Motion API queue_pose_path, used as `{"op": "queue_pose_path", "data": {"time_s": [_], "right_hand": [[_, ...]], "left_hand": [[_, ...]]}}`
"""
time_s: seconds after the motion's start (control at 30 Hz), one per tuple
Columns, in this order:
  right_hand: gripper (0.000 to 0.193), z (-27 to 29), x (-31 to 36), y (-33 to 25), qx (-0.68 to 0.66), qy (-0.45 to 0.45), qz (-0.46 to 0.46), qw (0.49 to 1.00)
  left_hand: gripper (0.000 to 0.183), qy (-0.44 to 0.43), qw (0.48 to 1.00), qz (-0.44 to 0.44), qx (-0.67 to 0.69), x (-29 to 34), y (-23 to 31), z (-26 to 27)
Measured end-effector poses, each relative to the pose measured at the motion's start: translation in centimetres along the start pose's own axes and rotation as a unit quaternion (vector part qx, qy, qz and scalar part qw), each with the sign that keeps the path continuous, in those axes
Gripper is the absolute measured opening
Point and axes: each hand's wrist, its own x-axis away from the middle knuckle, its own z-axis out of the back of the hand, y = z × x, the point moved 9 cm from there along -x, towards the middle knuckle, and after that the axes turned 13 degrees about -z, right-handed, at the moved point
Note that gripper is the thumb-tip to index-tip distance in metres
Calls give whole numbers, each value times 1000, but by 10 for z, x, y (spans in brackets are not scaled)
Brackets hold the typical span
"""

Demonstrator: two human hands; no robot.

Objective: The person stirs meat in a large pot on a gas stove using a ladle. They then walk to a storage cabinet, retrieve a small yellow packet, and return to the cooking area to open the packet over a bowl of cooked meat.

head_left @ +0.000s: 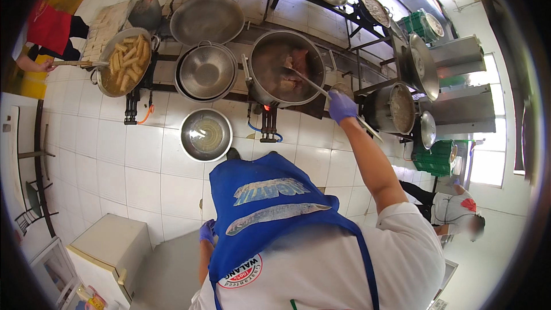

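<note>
Purple-gloved, the right hand [342, 106] gripped a long ladle [321, 89] whose bowl sat in the big steel pot [287, 69] of dark broth on the lit burner. The left hand [206, 231] hung by the blue apron [270, 206], its grip unclear. Beside the pot stood stacked empty bowls [206, 72]; a wok [123, 60] of fried sticks lay further left, and a steel basin [206, 135] rested on the floor.

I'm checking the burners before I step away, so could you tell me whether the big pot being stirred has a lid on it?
No, the big pot is uncovered, and the right hand holds a ladle reaching into it.
</note>
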Motion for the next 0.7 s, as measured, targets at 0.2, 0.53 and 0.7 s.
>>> {"op": "queue_pose_path", "data": {"time_s": [0.2,0.53,0.7], "right_hand": [[47,11,60,64,-53,-154,-76,984],[45,8,39,96,-127,-115,37,984],[45,-26,-11,34,-68,-148,97,982]], "left_hand": [[37,1,998,48,26,-18,-12,-3],[39,79,988,80,104,-38,16,4],[38,89,988,90,92,-35,31,-15]]}}
